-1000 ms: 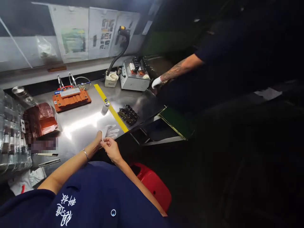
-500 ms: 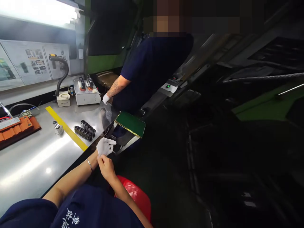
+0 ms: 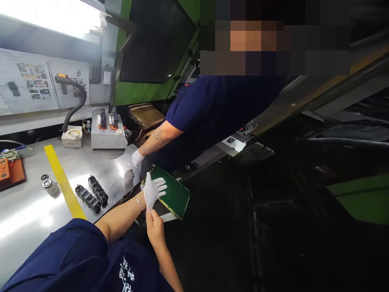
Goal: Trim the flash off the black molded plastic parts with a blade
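Observation:
A white glove (image 3: 150,194) covers my left hand (image 3: 154,189), whose fingers are spread, holding nothing. A thin bracelet (image 3: 138,204) circles that wrist. My bare right hand (image 3: 155,229) is closed on the glove's cuff, pinching it at the heel of my left hand. Behind the gloved fingers, a green-topped stool or stand (image 3: 174,194) stands beside the bench. On the steel bench to the left lie two black ribbed parts (image 3: 92,194), near a yellow strip (image 3: 63,184).
A co-worker's gloved hand (image 3: 137,158) rests at the bench's far edge. Toward the back stand a grey fixture box (image 3: 108,136) holding black parts, a small white box (image 3: 72,138) and a flexible hose (image 3: 80,95). A small metal-topped container (image 3: 49,186) and an orange fixture (image 3: 12,172) sit to the left.
My left hand's fingers have gone from curled to spread, and both hands have moved up and right in view. The right hand keeps its pinch on the cuff. The view has shifted.

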Available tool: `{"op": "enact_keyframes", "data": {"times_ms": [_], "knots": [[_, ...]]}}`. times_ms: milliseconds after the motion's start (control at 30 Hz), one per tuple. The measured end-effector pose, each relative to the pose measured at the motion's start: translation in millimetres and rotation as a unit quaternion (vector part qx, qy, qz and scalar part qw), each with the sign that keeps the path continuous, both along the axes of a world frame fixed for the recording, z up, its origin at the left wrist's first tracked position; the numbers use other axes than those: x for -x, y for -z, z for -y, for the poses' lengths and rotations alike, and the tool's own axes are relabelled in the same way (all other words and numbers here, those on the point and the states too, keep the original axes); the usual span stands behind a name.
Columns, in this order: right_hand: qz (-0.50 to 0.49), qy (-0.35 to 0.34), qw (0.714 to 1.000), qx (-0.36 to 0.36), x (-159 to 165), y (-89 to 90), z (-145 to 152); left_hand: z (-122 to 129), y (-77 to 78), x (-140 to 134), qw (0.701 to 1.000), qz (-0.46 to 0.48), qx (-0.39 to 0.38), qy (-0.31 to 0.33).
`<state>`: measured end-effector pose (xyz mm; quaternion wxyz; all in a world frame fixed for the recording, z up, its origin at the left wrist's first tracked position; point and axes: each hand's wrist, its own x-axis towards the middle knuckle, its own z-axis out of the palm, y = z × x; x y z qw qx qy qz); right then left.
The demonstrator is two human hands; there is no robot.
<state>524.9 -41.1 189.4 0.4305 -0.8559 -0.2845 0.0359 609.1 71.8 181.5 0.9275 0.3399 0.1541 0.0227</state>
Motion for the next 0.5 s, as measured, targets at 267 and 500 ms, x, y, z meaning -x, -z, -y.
{"op": "enact_keyframes", "data": {"times_ms": [267,500], "knots": [[-0.037,0.028,0.999,-0.024,-77,20.1,-15,-24,21.7,-63,0.966,-0.076,-0.237,-0.069],[-0.189,-0.192,0.962,0.036,-141,18.9,-30,-22,37.6,-36,0.913,-0.140,-0.333,-0.189]]}}
